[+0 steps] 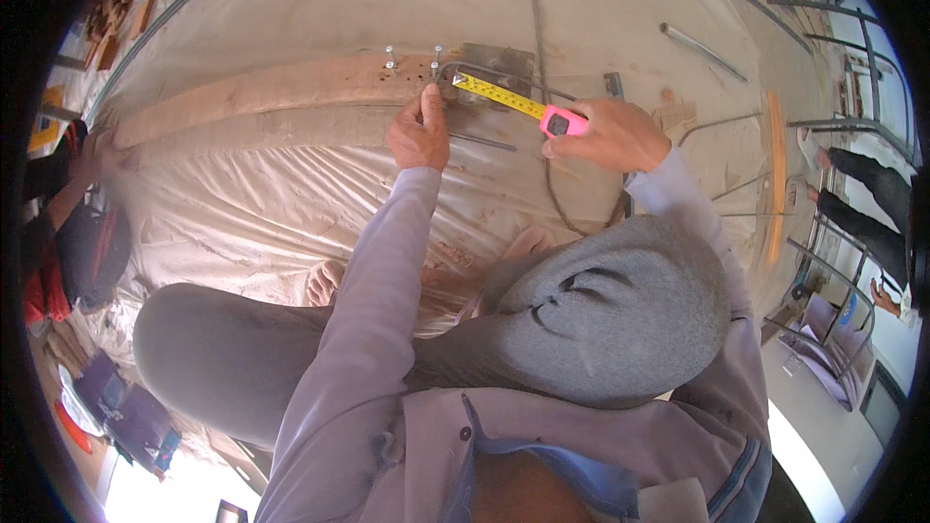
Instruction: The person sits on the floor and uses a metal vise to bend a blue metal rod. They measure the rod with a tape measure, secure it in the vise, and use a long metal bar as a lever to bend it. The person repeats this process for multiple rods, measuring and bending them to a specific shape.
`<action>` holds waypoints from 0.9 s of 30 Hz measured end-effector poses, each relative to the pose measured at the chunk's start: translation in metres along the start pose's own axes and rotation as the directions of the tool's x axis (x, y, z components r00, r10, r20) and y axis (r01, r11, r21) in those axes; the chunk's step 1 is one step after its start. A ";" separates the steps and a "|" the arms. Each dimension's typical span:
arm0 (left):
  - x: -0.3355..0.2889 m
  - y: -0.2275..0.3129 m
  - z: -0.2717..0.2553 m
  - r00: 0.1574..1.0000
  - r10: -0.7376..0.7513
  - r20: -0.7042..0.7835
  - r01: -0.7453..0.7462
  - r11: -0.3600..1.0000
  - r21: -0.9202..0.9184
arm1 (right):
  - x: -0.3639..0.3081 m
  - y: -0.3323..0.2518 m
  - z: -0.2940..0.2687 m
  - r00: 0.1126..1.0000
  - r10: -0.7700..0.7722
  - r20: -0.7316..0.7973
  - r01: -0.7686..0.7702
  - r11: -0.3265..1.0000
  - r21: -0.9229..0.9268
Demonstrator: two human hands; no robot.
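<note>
A pink tape measure (564,123) is gripped in my right hand (620,131). Its yellow blade (499,94) runs out to the left, ending just beside the bolts. My left hand (420,132) has its fingers curled, thumb and fingertips up against the near edge of a long curved wooden piece (281,87), right below a bolt (435,70). Whether those fingers pinch anything is too small to tell. Several upright bolts stand in this end of the wood, among small drilled holes. Under the blade's tip lies a dark plate (504,68) with a bent metal rod (513,79).
Plastic sheeting (271,184) covers the floor. A metal tube (702,51) and a wooden strip (776,174) lie to the right, near metal frames (852,126) and another person's legs (867,194). At the left, another person's arm (82,169) reaches the wood's far end.
</note>
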State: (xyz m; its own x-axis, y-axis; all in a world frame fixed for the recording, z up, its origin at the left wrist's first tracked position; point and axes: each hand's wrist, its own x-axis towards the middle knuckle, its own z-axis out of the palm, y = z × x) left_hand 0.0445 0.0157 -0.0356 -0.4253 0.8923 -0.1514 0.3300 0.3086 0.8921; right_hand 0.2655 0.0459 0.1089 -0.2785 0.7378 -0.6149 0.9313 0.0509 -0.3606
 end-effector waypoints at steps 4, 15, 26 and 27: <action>0.003 -0.011 0.000 0.998 -0.043 0.039 0.043 0.999 -0.003 | 0.012 0.006 0.000 0.995 0.074 0.072 -0.076 0.997 0.018; 0.004 -0.015 0.001 0.999 -0.024 0.049 0.027 0.998 -0.057 | 0.015 0.006 -0.002 0.991 0.093 0.098 -0.098 0.994 0.052; 0.003 -0.005 -0.002 0.999 -0.004 0.039 0.004 1.000 -0.001 | 0.015 0.004 0.000 0.996 0.064 0.057 -0.066 0.997 0.027; 0.002 -0.004 -0.002 0.999 -0.011 0.038 0.012 1.000 -0.007 | 0.013 0.003 -0.001 0.996 0.068 0.061 -0.070 0.997 0.028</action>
State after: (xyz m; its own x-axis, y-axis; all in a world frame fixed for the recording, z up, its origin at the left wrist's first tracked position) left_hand 0.0405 0.0156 -0.0386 -0.3970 0.9005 -0.1775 0.3192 0.3167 0.8932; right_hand 0.2650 0.0568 0.1008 -0.2284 0.6971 -0.6796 0.9414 -0.0197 -0.3366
